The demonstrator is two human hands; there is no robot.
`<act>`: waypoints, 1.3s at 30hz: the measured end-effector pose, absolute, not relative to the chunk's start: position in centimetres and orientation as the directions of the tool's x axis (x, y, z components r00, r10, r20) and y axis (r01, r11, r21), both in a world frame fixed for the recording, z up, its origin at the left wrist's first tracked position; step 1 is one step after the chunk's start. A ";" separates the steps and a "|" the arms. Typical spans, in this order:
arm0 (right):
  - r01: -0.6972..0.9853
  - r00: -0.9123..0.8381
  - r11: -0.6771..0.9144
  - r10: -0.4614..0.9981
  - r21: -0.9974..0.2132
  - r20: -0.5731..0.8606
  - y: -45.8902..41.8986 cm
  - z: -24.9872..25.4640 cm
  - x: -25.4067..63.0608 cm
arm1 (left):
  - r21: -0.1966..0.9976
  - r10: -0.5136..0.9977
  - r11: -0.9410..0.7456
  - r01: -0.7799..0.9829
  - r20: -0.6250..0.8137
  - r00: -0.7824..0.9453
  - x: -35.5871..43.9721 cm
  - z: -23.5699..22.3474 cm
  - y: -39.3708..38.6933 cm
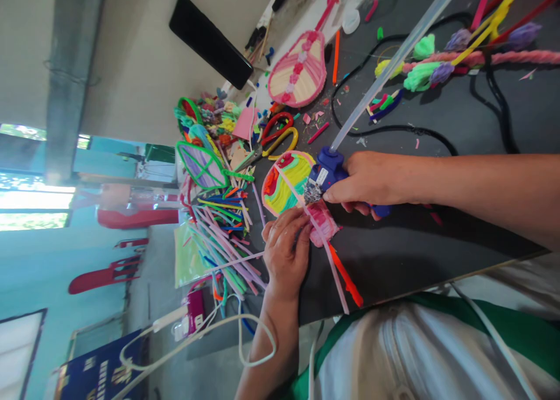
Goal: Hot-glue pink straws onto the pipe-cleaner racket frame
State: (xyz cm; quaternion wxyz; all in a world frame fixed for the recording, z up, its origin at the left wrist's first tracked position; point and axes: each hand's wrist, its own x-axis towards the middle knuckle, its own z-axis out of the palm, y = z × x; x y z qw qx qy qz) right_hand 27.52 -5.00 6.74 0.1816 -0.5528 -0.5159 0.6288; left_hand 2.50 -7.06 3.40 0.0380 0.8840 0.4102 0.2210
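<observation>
My right hand [371, 181] is wrapped round a blue hot glue gun [329, 168], with a long clear glue stick [385, 73] standing out of its back. The gun's dark, crusted nozzle end is against or just over a pale pink pipe cleaner [324, 237]. That pipe cleaner lies across a rounded piece filled with yellow, red and teal pipe cleaners [280, 193]. My left hand [286, 248] is closed, its fingertips pinching the pale pink pipe cleaner at the piece's edge. Beside the fingers are a pink fuzzy patch [322, 222] and an orange pipe cleaner [347, 277].
Scissors [280, 140] with red and yellow handles lie beyond the piece, near a pile of pipe cleaners [227, 231]. A pink finished piece [300, 67], a black cable [394, 130], a black phone-like slab [210, 41] and a purple power bank-like box [195, 311] are around.
</observation>
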 end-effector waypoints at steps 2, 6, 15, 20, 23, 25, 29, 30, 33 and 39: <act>0.338 -0.327 -0.395 0.802 -0.854 -0.500 -5.0 6.8 27.5 | 0.246 0.743 -0.659 0.711 0.360 0.564 2.5 3.4 -7.0; 0.336 -0.327 -0.386 0.808 -0.859 -0.491 -5.1 6.7 27.4 | 0.237 0.739 -0.662 0.711 0.362 0.568 2.5 3.4 -7.0; 0.345 -0.340 -0.357 0.814 -0.868 -0.470 -5.3 7.2 27.5 | 0.225 0.736 -0.664 0.713 0.363 0.571 2.4 3.5 -7.1; 0.348 -0.345 -0.357 0.811 -0.867 -0.473 -5.3 7.3 27.6 | 0.228 0.734 -0.667 0.709 0.365 0.573 2.4 3.5 -7.1; 0.337 -0.343 -0.375 0.806 -0.864 -0.483 -5.2 7.1 27.6 | 0.231 0.737 -0.664 0.712 0.367 0.568 2.5 3.5 -7.1; 0.347 -0.326 -0.393 0.801 -0.851 -0.503 -5.2 6.9 27.5 | 0.231 0.737 -0.662 0.713 0.370 0.565 2.4 3.5 -7.2; 0.359 -0.318 -0.401 0.796 -0.843 -0.514 -5.1 6.8 27.4 | 0.223 0.734 -0.662 0.716 0.384 0.560 2.3 3.5 -7.2; 0.360 -0.320 -0.397 0.797 -0.844 -0.512 -5.1 6.8 27.4 | 0.220 0.736 -0.659 0.719 0.389 0.555 2.3 3.5 -7.2; 0.368 -0.320 -0.389 0.800 -0.845 -0.508 -5.0 6.8 27.4 | 0.217 0.746 -0.645 0.733 0.388 0.542 2.2 3.6 -7.3; 0.349 -0.347 -0.370 0.803 -0.861 -0.485 -5.1 6.9 27.6 | 0.214 0.751 -0.636 0.741 0.391 0.532 2.2 3.6 -7.3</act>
